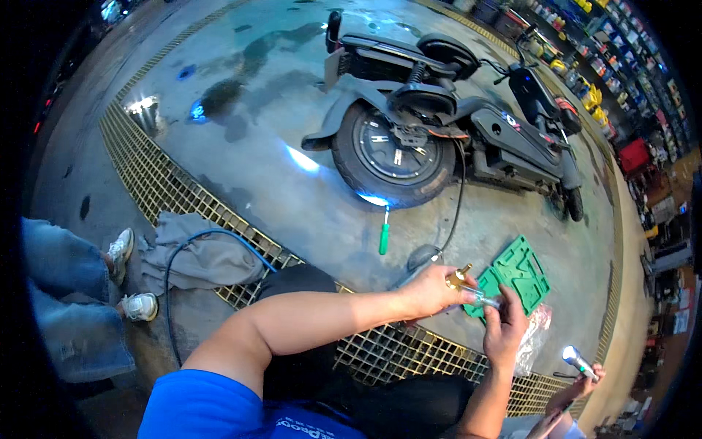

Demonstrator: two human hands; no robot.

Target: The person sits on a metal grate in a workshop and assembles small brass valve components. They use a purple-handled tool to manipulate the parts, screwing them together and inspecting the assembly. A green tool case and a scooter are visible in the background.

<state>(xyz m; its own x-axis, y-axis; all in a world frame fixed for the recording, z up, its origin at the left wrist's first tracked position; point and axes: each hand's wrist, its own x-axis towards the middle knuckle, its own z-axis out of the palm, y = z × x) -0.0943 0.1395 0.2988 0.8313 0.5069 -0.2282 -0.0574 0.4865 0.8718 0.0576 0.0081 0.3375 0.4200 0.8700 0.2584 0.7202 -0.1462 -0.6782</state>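
Observation:
In front of my body, both hands are close together. My left hand (428, 294) is closed round a brass-coloured fitting (458, 278) with a narrow tip. My right hand (506, 326) pinches a small clear and silvery cylinder (480, 298) that lies in line with the fitting; whether they are joined cannot be made out. Just beyond them is a green plastic tool tray (521, 272) with moulded recesses. A green-handled screwdriver (384, 238) points at the lit rear tyre (349, 164) of an electric scooter (504, 143).
A black hose (460, 201) runs from the scooter towards my hands. A floor grating (380, 358) passes beneath me. Someone's hand (591, 374) holds a lit flashlight (575, 360) at right. At left are a person's jeans (69, 293), a grey cloth (194, 256) and a blue hose (175, 252).

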